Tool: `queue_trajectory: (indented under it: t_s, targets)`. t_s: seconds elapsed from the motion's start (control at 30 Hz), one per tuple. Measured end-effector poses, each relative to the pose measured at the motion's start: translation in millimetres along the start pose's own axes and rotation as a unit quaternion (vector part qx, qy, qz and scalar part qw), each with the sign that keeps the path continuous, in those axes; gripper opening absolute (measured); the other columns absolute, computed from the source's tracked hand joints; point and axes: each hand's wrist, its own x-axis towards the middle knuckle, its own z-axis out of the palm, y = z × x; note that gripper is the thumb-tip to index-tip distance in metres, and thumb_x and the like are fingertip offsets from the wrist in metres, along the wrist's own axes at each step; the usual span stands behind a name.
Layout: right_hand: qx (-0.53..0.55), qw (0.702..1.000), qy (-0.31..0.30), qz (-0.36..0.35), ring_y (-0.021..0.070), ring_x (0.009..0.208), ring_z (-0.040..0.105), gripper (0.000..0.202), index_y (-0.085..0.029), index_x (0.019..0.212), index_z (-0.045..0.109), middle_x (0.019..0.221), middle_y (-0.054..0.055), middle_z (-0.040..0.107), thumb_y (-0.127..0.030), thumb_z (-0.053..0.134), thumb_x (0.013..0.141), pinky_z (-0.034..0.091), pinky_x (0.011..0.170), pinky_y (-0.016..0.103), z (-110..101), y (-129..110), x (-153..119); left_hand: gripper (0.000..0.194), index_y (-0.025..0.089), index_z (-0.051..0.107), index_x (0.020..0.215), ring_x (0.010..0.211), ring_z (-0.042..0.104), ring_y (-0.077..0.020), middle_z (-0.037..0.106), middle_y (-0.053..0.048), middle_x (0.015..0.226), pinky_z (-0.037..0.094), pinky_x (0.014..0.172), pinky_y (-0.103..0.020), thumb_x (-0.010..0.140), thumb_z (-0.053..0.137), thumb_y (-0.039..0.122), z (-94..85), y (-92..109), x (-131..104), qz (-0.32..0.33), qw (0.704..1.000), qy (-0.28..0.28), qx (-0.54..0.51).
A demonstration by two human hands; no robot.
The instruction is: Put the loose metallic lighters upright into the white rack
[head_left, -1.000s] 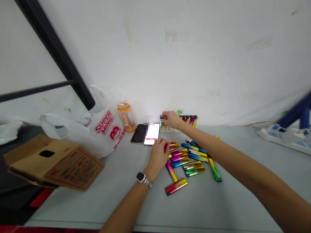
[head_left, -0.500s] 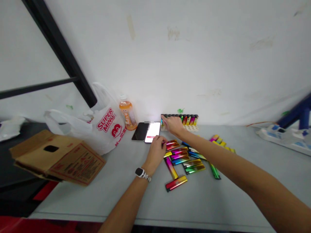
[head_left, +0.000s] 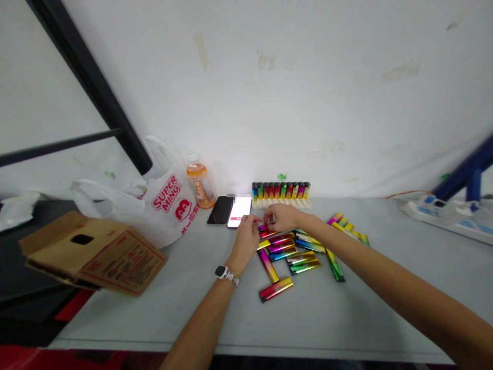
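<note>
My left hand (head_left: 247,237), with its fingers curled together, is at the left end of a loose pile of shiny metallic lighters (head_left: 283,245). Whatever its fingertips hold is hidden. My right hand (head_left: 285,218) reaches in from the right, fingers bent down and pinched on a magenta-red lighter (head_left: 263,229) between the two hands. Behind them, against the wall, a row of upright lighters (head_left: 277,190) fills the back of a white holder (head_left: 287,204); holes show along its front. Nearest me lies a red and gold lighter (head_left: 276,289).
Left of the holder lie a dark phone (head_left: 220,210) and a lit phone (head_left: 239,211). Beyond them stand an orange drink bottle (head_left: 201,186), a white plastic bag (head_left: 169,210) and an open cardboard box (head_left: 96,252). A power strip (head_left: 450,218) is at the right.
My right hand has come down from the left end of the holder to the pile beside my left hand, uncovering the upright row. My left hand has barely moved.
</note>
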Motion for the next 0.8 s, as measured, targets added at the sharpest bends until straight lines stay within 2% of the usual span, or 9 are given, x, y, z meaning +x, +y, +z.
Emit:
queue_trajectory:
  t_s: [0.13,0.23,0.33,0.4,0.47,0.57,0.67,0.8]
  targets:
    - [0.015,0.999,-0.043,0.027,0.0167,0.060,0.057,0.024,-0.024,0.085,0.076,0.074,0.002,0.071,-0.029,0.072,0.062,0.034,0.053,0.025,-1.0,9.3,1.6,0.031,0.016,0.060,0.092,0.085,0.061,-0.0160,0.058,-0.007,0.095,0.052,0.083,-0.034,0.078,0.040,-0.003,5.9,-2.4,1.0,-0.006,0.999,-0.004,-0.034]
    - [0.028,0.997,-0.047,0.049,0.0146,0.056,0.053,0.024,-0.021,0.082,0.075,0.070,0.002,0.069,-0.028,0.075,0.059,0.033,0.052,0.025,0.7,17.2,9.0,0.026,0.015,0.060,0.090,0.088,0.060,-0.0175,0.059,-0.007,0.092,0.051,0.086,-0.036,0.082,0.041,0.000,4.2,-0.9,2.2,-0.003,1.000,0.005,-0.020]
    - [0.046,0.998,-0.012,0.050,0.0136,0.059,0.052,0.023,-0.018,0.081,0.071,0.071,0.002,0.067,-0.031,0.075,0.062,0.032,0.053,0.024,1.7,23.7,12.1,0.015,0.016,0.060,0.090,0.089,0.060,-0.0180,0.060,-0.007,0.093,0.051,0.083,-0.035,0.085,0.047,0.010,0.8,4.0,2.8,-0.003,0.999,0.029,-0.029]
    - [0.078,0.996,0.035,0.040,0.0130,0.060,0.051,0.022,-0.016,0.078,0.068,0.070,0.002,0.065,-0.034,0.073,0.067,0.032,0.054,0.023,0.9,26.2,9.1,0.009,0.017,0.060,0.092,0.089,0.061,-0.0176,0.062,-0.007,0.094,0.052,0.081,-0.033,0.087,0.052,0.017,-0.5,9.0,3.8,-0.012,0.997,0.042,-0.060]
    - [0.130,0.986,0.097,0.023,0.0123,0.061,0.050,0.020,-0.015,0.072,0.063,0.066,0.000,0.060,-0.035,0.070,0.072,0.032,0.055,0.023,-0.4,26.8,1.8,0.013,0.017,0.059,0.096,0.090,0.062,-0.0179,0.064,-0.007,0.095,0.052,0.080,-0.032,0.087,0.056,0.026,-0.1,15.4,6.5,-0.035,0.993,0.046,-0.102]
    - [0.228,0.955,0.187,0.003,0.0113,0.059,0.047,0.026,-0.016,0.063,0.056,0.060,-0.002,0.055,-0.036,0.066,0.077,0.034,0.057,0.024,0.5,24.2,-14.6,0.028,0.016,0.059,0.103,0.090,0.064,-0.0184,0.066,-0.009,0.102,0.052,0.079,-0.033,0.084,0.063,0.036,4.6,28.4,14.8,-0.071,0.984,0.016,-0.164]
    - [0.326,0.910,0.256,0.018,0.0108,0.055,0.048,0.024,-0.016,0.061,0.055,0.056,-0.002,0.055,-0.032,0.064,0.077,0.036,0.055,0.024,8.5,19.1,-30.7,0.033,0.017,0.061,0.105,0.092,0.064,-0.0182,0.066,-0.010,0.108,0.051,0.082,-0.032,0.084,0.064,0.042,14.5,42.8,24.0,-0.048,0.978,-0.042,-0.196]
    - [0.465,0.838,0.282,0.051,0.0108,0.051,0.051,0.016,-0.015,0.076,0.064,0.058,-0.001,0.060,-0.031,0.063,0.077,0.037,0.049,0.022,23.4,11.9,-43.9,0.032,0.018,0.061,0.103,0.086,0.063,-0.0158,0.067,-0.005,0.100,0.049,0.077,-0.028,0.088,0.059,0.045,28.5,57.4,25.6,-0.010,0.976,-0.087,-0.198]
